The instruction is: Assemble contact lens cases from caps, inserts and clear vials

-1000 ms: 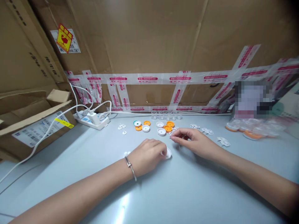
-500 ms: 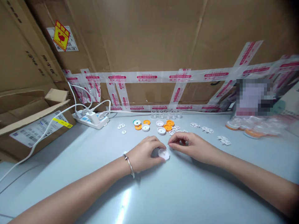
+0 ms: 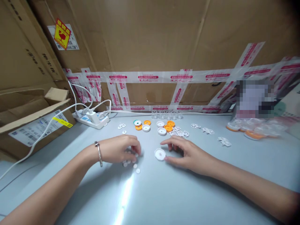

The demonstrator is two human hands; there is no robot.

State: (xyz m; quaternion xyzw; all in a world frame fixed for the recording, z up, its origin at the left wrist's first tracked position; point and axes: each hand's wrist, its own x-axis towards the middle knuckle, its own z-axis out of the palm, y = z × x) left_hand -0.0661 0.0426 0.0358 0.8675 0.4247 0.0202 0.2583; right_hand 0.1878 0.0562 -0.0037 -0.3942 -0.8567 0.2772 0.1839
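A round white disc with a scalloped rim and a greyish centre (image 3: pixel 160 154) lies flat on the table. My right hand (image 3: pixel 187 153) is beside it with fingers apart, the thumb tip at the disc's right edge and the index finger beyond its far side. To the left, my left hand (image 3: pixel 124 150) reaches down over a group of small white toothed pieces (image 3: pixel 135 166). Its fingers are curled in and slightly blurred, and whatever is at the fingertips cannot be made out. A metal bracelet (image 3: pixel 98 153) circles the left wrist.
Beyond the hands lie white round caps (image 3: pixel 161 131), orange rings (image 3: pixel 168 128), white cut-out plates (image 3: pixel 208 131) and small white stemmed pieces (image 3: pixel 124 132). Clear cups (image 3: pixel 161 114) line the back. A power strip (image 3: pixel 93 120) and open carton (image 3: pixel 37 125) stand left, bagged clear-and-orange parts (image 3: pixel 257 128) right.
My left hand has let go of the white disc and moved left to the small white pieces. The disc now lies flat, and my right hand has come down beside it with fingers spreading.
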